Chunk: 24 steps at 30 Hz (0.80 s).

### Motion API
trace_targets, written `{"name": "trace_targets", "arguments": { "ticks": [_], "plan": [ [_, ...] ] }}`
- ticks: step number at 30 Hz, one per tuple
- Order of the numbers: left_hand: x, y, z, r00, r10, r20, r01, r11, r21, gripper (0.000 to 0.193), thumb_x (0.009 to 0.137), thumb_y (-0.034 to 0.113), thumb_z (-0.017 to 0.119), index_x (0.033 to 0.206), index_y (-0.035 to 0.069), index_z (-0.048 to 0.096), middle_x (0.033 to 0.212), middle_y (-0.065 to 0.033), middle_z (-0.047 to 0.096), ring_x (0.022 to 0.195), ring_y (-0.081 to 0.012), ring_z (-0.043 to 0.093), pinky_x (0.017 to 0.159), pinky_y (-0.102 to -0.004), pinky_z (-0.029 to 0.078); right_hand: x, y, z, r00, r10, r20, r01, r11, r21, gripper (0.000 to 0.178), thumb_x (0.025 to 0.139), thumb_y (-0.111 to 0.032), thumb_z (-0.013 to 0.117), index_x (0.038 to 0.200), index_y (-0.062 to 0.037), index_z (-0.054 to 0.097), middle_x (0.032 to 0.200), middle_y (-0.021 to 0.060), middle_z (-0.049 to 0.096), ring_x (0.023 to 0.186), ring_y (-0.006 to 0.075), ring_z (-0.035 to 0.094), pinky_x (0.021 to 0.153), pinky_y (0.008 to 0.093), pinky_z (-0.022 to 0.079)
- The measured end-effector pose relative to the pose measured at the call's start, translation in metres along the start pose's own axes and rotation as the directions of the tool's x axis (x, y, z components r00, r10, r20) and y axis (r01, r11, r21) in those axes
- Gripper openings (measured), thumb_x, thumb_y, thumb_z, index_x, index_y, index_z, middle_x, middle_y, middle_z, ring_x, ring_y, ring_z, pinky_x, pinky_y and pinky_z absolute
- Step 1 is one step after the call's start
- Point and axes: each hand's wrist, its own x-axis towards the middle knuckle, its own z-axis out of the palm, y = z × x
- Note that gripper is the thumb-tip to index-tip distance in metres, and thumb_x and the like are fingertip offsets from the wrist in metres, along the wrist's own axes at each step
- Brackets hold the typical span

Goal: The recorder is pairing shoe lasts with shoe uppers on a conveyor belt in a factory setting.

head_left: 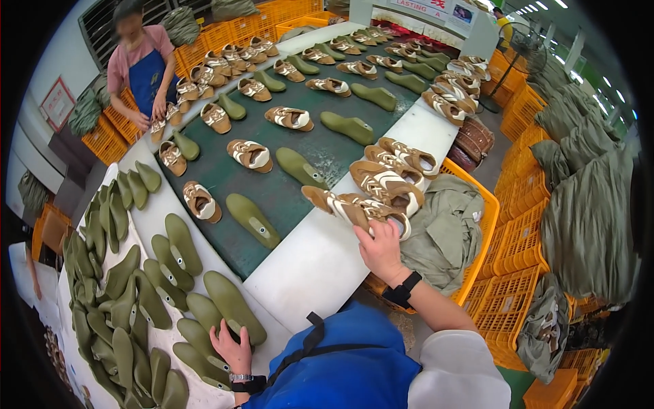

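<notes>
My right hand (383, 251) has its fingers against the side of a brown-and-white sneaker (354, 208) at the near end of a group on the white ledge, gripping it. Other sneakers (386, 184) stand right behind it, close together. My left hand (234, 346) rests with fingers apart on the ends of green shoe lasts (233, 307) lying on the white side table. Beside them lie more lasts (174, 262) in a loose row. The palm side of both hands is hidden.
A green conveyor belt (266, 194) carries sneakers and lasts in rows. Lasts (112, 307) are heaped at the left. An orange crate (487, 225) with grey-green cloth stands right of the ledge, near stacked crates (507, 300). Across the belt, a person in a blue apron (146, 71) handles sneakers.
</notes>
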Motion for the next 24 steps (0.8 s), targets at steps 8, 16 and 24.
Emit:
{"name": "trace_targets", "arguments": {
  "ticks": [8, 16, 24],
  "plan": [
    [0.002, -0.001, 0.002, 0.999, -0.005, -0.033, 0.004, 1.000, -0.018, 0.055, 0.077, 0.025, 0.065, 0.121, -0.004, 0.049, 0.109, -0.0190, 0.057, 0.119, -0.0397, 0.037, 0.100, -0.0471, 0.028, -0.032, 0.009, 0.014, 0.858, -0.201, 0.473, 0.029, 0.938, 0.346, 0.021, 0.072, -0.012, 0.061, 0.092, -0.0098, 0.065, 0.096, 0.0077, 0.057, 0.093, 0.0276, 0.055, 0.084, 0.0432, 0.042],
    [0.002, 0.000, 0.002, 1.000, 0.015, -0.014, -0.015, 1.000, 0.014, 0.052, 0.076, 0.022, 0.065, 0.119, -0.004, 0.050, 0.113, -0.0217, 0.053, 0.118, -0.0390, 0.037, 0.099, -0.0453, 0.031, 0.003, 0.119, 0.025, 0.770, 0.460, 0.443, -0.389, 0.888, -0.246, 0.021, 0.073, -0.011, 0.060, 0.094, -0.0091, 0.063, 0.098, 0.0146, 0.058, 0.083, 0.0326, 0.061, 0.072, 0.0413, 0.050],
    [0.000, 0.000, 0.005, 0.997, -0.058, -0.049, 0.058, 0.998, -0.003, 0.055, 0.074, 0.022, 0.066, 0.120, -0.003, 0.050, 0.115, -0.0192, 0.053, 0.120, -0.0379, 0.036, 0.100, -0.0459, 0.029, 0.024, 0.106, 0.045, 0.668, 0.218, 0.711, -0.277, 0.960, -0.034, 0.024, 0.072, -0.011, 0.058, 0.094, -0.0093, 0.067, 0.092, 0.0173, 0.064, 0.085, 0.0341, 0.063, 0.078, 0.0401, 0.050]
  ]
}}
